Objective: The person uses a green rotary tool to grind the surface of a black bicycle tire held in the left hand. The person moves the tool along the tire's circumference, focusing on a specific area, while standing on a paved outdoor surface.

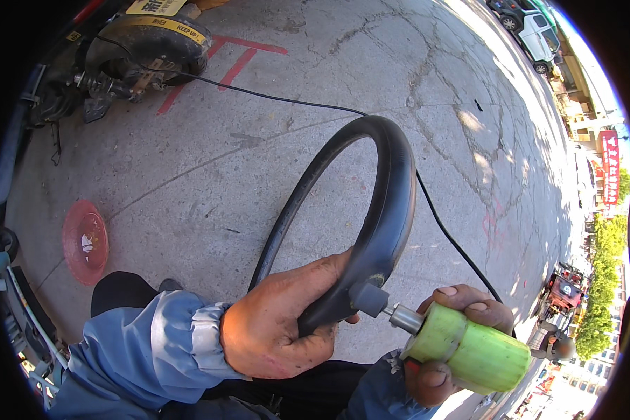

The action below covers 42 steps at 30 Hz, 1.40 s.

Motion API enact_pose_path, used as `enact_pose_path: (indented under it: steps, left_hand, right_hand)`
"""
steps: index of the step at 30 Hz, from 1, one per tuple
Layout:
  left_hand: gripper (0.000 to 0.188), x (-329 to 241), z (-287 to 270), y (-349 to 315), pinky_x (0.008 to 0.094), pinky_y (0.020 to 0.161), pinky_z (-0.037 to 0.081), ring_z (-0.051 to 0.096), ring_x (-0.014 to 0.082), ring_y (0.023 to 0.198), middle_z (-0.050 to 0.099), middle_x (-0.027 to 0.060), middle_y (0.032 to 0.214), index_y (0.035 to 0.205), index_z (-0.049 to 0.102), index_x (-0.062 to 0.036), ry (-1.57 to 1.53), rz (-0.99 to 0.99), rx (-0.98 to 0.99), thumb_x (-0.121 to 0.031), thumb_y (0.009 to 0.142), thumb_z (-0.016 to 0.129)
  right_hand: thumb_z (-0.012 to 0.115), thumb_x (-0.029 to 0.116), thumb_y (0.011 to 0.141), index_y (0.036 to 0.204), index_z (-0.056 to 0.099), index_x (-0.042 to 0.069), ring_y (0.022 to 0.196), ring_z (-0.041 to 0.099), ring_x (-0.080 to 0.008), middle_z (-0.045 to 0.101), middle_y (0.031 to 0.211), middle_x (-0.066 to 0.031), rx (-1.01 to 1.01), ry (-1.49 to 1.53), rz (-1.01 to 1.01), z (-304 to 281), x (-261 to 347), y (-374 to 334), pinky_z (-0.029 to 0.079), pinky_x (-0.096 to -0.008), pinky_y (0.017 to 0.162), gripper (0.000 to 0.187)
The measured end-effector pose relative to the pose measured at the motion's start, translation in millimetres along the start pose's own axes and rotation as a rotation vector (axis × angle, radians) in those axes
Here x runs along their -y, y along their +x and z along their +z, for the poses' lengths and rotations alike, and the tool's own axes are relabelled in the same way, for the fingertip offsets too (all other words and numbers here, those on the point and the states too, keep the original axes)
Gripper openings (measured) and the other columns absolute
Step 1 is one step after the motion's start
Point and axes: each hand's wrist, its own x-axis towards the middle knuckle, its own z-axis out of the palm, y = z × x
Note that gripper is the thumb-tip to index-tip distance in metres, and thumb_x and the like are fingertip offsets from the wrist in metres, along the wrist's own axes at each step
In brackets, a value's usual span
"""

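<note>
A black rubber inner tube (393, 175) stands up in front of me as a loop, gripped near its lower end by my left hand (280, 318), fingers wrapped round it. My right hand (473, 306) is closed round the light green body of a small rotary grinder (479, 350). From its metal chuck (406, 318) a short shaft carries a dark grey grinding head (368, 299), which meets the tube's surface just right of my left fingers; whether it is spinning I cannot tell. Part of the right palm is hidden behind the tool.
A black cord (462, 252) crosses the cracked concrete, passing behind the tube. At the upper left is a vehicle's muddy wheel (154, 45). A red plastic basin (75, 234) sits on the ground at left. Parked cars (535, 35) and a person (557, 344) are at right.
</note>
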Motion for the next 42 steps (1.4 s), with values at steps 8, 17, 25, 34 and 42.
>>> enact_pose_path:
  steps: [8, 17, 25, 34, 42]
  left_hand:
    - [0.078, -0.6, 1.4, 0.5, 0.0221, 0.063, 0.044, 0.051, 0.0097, 0.075, 0.052, 0.0079, 0.097, 0.15, 0.026, -0.0014, 0.108, 0.104, -0.005, 0.011, 0.075, 0.044]
    - [0.065, -4.5, -5.0, -4.1, 0.0222, 0.082, 0.048, 0.059, 0.0119, 0.097, 0.063, 0.0116, 0.106, 0.144, 0.032, 0.0043, -0.117, -0.175, -0.011, 0.003, 0.085, 0.058]
    - [0.069, -12.2, -11.8, -1.9, 0.0256, 0.076, 0.048, 0.056, 0.0106, 0.087, 0.061, 0.0123, 0.107, 0.147, 0.028, 0.0045, -0.136, -0.063, -0.002, 0.005, 0.082, 0.052]
    - [0.062, -17.4, -5.5, 4.4, 0.0331, 0.087, 0.046, 0.058, 0.0159, 0.094, 0.062, 0.0156, 0.103, 0.14, 0.035, 0.0085, -0.173, -0.077, -0.051, 0.002, 0.081, 0.055]
    - [0.062, -16.7, -5.7, 0.5, 0.0343, 0.091, 0.045, 0.058, 0.0173, 0.099, 0.062, 0.0154, 0.104, 0.14, 0.035, 0.0091, -0.139, -0.126, -0.027, 0.001, 0.081, 0.055]
  right_hand:
    - [0.087, 0.026, 0.068, 0.111, 0.044, 0.001, 0.08, 0.064, -0.021, 0.065, 0.097, -0.0224, 0.111, 0.003, -0.046, -3.7, 2.3, 3.6, 0.053, -0.028, 0.069, 0.066]
    - [0.088, 0.026, 0.065, 0.115, 0.044, 0.002, 0.072, 0.061, -0.0191, 0.061, 0.1, -0.0226, 0.123, 0.099, 0.038, -10.7, 1.4, -3.2, 0.052, -0.0254, 0.058, 0.071]
    - [0.077, 0.033, 0.073, 0.116, 0.041, -0.003, 0.093, 0.058, -0.024, 0.055, 0.1, -0.0224, -0.062, 0.22, 0.095, -18.6, 4.5, 3.5, 0.054, -0.0288, 0.079, 0.066]
    - [0.087, 0.034, 0.068, 0.114, 0.048, -0.001, 0.091, 0.063, -0.0248, 0.063, 0.102, -0.0233, -0.243, 0.274, 0.2, -12.2, 5.4, 11.0, 0.052, -0.0332, 0.081, 0.07]
    - [0.087, 0.039, 0.07, 0.122, 0.046, 0.0, 0.076, 0.061, -0.0175, 0.062, 0.109, -0.0239, -0.169, 0.314, 0.099, 1.1, -8.3, 5.0, 0.052, -0.0253, 0.066, 0.077]
